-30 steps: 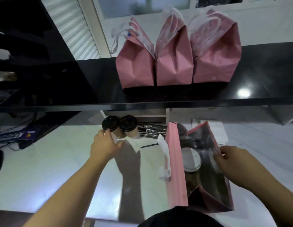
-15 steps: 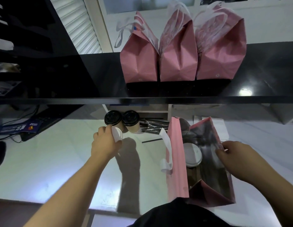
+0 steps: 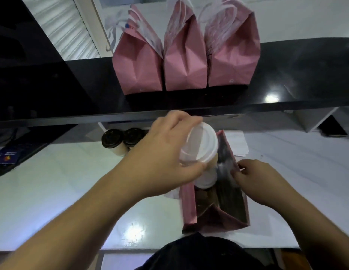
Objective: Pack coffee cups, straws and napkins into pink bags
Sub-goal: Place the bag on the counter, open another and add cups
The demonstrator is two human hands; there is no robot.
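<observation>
An open pink bag [image 3: 189, 207] stands on the white counter in front of me. My left hand [image 3: 162, 158] grips a white-lidded coffee cup [image 3: 201, 145] and holds it above the bag's mouth. Another white-lidded cup [image 3: 206, 180] sits inside the bag, partly hidden under the held one. My right hand [image 3: 257, 182] pinches the bag's right rim and holds it open. Two black-lidded cups [image 3: 113, 138] stand side by side at the back of the counter, left of my left hand. White napkins [image 3: 238, 143] lie behind the bag.
Three pink bags [image 3: 185, 61] with white handles stand in a row on the black upper shelf [image 3: 306, 78]. The shelf's front edge overhangs the back of the white counter [image 3: 52, 182]. Dark items and cables lie at the far left [image 3: 8, 156].
My left hand has lifted a white-lidded cup from beside the black-lidded cups and carried it right, over the open bag. My right hand stays on the bag's rim.
</observation>
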